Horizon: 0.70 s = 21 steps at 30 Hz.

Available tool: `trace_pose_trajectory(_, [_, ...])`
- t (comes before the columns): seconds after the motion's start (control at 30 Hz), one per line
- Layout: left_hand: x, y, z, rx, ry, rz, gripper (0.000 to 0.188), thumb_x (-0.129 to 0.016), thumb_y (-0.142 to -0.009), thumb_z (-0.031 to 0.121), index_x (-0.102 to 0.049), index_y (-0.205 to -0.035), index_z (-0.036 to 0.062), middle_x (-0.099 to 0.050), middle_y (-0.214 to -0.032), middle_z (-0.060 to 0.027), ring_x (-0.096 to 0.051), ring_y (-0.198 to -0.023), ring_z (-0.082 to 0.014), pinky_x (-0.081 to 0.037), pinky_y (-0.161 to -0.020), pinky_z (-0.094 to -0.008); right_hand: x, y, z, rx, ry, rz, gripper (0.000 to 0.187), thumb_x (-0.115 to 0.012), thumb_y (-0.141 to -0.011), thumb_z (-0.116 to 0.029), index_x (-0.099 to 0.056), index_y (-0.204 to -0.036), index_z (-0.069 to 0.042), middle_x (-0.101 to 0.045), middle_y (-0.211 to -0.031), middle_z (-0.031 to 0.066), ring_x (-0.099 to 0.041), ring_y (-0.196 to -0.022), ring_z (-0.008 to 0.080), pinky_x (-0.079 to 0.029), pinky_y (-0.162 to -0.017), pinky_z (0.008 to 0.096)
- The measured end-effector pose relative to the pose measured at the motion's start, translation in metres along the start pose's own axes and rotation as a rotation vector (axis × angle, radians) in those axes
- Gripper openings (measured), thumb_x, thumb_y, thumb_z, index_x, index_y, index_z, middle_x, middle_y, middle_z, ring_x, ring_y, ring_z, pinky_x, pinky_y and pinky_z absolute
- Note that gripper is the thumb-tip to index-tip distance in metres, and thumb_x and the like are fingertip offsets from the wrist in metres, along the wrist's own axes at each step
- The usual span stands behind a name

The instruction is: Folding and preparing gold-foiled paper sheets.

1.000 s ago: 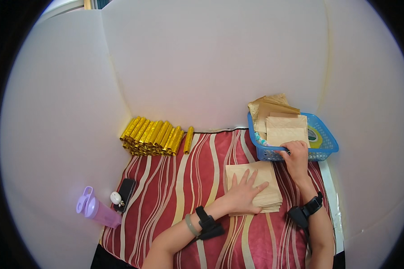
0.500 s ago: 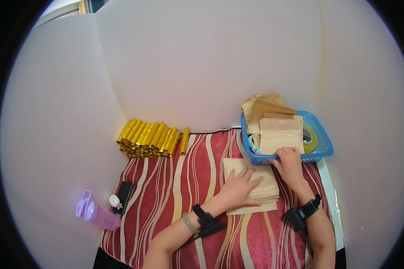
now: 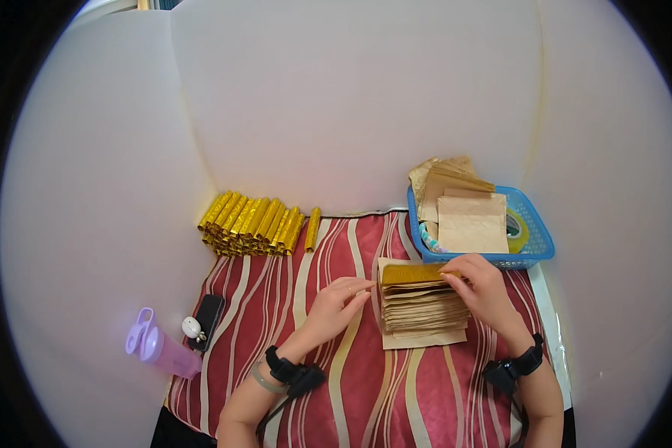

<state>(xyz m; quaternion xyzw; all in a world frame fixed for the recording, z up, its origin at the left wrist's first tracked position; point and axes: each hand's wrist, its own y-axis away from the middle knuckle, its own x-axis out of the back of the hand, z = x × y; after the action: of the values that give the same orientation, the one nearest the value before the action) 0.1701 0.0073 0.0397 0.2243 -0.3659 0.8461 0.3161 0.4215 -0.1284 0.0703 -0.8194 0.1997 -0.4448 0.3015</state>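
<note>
A stack of beige paper sheets lies on the striped cloth, its sheets fanned in overlapping steps toward me. The gold side of a sheet shows along the far edge of the stack. My right hand pinches the far right corner of that gold sheet between thumb and fingertips. Just left of the stack, my left hand hovers with its thumb and fingers slightly apart and nothing visible between them.
A blue basket behind the stack holds more paper sheets and a tape roll. Gold paper rolls are piled far left, one roll beside them. A purple bottle, black phone and white earbud case lie left.
The stack has gone from lying flat to fanned, with gold now showing. My left hand has come off it to the left; my right hand has moved from the basket rim to its corner.
</note>
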Motion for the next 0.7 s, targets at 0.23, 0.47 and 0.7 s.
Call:
trace_pose_trajectory(0.23, [0.003, 0.015, -0.006, 0.128, 0.106, -0.095, 0.024, -0.058, -0.092, 0.016, -0.067, -0.109, 0.0024, -0.068, -0.103, -0.0151, -0.064, -0.096, -0.0270, -0.050, -0.085, -0.0343, -0.011, 0.000, -0.014, 0.018, 0.121, -0.024, 0.017, -0.063, -0.086, -0.011, -0.064, -0.101, -0.005, -0.066, -0.096, 0.0104, -0.062, -0.091, 0.0301, -0.049, -0.080, 0.0383])
trace_pose_trajectory(0.47, [-0.001, 0.030, -0.009, 0.205, 0.124, -0.310, 0.023, -0.061, -0.090, 0.017, -0.068, -0.107, 0.0034, -0.068, -0.096, -0.0124, -0.064, -0.089, -0.0269, -0.050, -0.079, -0.0342, -0.025, 0.016, -0.018, -0.086, 0.182, -0.451, 0.023, -0.064, -0.084, -0.030, -0.069, -0.091, -0.008, -0.066, -0.093, 0.0091, -0.063, -0.091, 0.0275, -0.050, -0.078, 0.0385])
trace_pose_trajectory(0.7, [-0.029, 0.032, 0.005, -0.373, -0.300, -0.293, 0.019, -0.072, -0.077, 0.020, -0.066, -0.090, 0.0084, -0.060, -0.083, -0.0040, -0.060, -0.085, -0.0217, -0.052, -0.071, -0.0336, -0.029, 0.030, -0.020, 0.090, 0.163, -0.481, 0.059, -0.079, -0.070, -0.032, -0.059, -0.119, -0.008, -0.057, -0.108, 0.0093, -0.053, -0.100, 0.0292, -0.047, -0.086, 0.0383])
